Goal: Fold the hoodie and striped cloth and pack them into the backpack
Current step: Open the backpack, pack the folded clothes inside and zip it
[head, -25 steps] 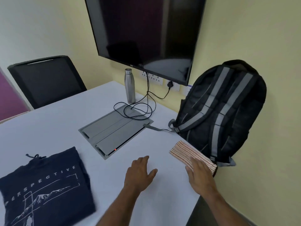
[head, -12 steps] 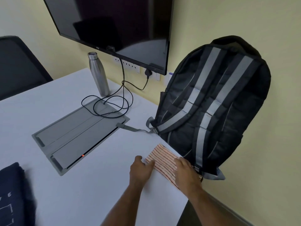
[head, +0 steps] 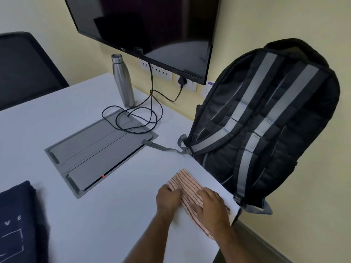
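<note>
The folded red-and-white striped cloth lies near the table's right edge, in front of the backpack. My left hand grips its left edge with curled fingers. My right hand lies on its near half with bent fingers and the thumb pressed into the fabric. The black backpack with grey straps stands upright against the yellow wall, straps facing me; its opening is hidden. The folded navy hoodie with white print lies at the table's near left, cut off by the frame.
A grey cable hatch is set into the white table, with coiled black cables on it. A steel bottle stands behind it under a wall-mounted screen. A dark chair stands at far left.
The view has turned right and moved closer. My left hand slid from the bare table to the cloth's left edge and took hold. My right hand stayed on the cloth and bent its fingers.
</note>
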Tool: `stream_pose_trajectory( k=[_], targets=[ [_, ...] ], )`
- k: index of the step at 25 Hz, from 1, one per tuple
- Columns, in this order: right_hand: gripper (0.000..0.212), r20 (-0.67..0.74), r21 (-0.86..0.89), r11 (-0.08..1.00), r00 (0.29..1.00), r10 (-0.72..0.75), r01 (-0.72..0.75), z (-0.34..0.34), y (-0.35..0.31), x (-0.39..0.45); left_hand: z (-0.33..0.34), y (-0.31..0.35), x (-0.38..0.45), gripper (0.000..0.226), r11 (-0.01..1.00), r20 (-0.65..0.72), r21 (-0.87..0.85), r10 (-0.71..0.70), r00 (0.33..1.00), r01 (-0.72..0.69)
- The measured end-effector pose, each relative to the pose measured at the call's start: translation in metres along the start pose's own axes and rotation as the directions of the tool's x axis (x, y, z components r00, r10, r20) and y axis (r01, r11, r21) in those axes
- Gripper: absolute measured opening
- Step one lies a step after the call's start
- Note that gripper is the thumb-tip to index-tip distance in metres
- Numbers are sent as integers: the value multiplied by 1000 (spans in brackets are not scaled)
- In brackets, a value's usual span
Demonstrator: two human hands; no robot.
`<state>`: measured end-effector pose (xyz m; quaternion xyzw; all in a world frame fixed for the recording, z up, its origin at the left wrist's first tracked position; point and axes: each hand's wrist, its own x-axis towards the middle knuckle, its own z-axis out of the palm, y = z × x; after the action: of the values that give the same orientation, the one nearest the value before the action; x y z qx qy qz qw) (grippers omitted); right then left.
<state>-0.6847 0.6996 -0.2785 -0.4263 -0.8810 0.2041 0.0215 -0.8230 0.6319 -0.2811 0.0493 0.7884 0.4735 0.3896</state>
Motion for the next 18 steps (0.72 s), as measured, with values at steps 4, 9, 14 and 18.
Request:
stream_pose_trajectory(
  k=[4,9,14,18],
  targets=[
    [81,84,116,991,994,63,-73,12,-33,-8,-29,-1,-28,22,988,55,-87,136,989,-131],
    [127,328,469,864,944,24,-185,16,-76,-16,-106,-1,-53,20,960,125,-184,236,964,-211],
    [60,500,778,536,840,-213,-327,13,-143,-29,-197,-3,-79,20,926,76,-265,297,952,-268],
    [55,559,755,572,770,-307,-320,15,-218,-46,-273,-20,-89,19,918,-65,-319,228,971,-237]
  ],
)
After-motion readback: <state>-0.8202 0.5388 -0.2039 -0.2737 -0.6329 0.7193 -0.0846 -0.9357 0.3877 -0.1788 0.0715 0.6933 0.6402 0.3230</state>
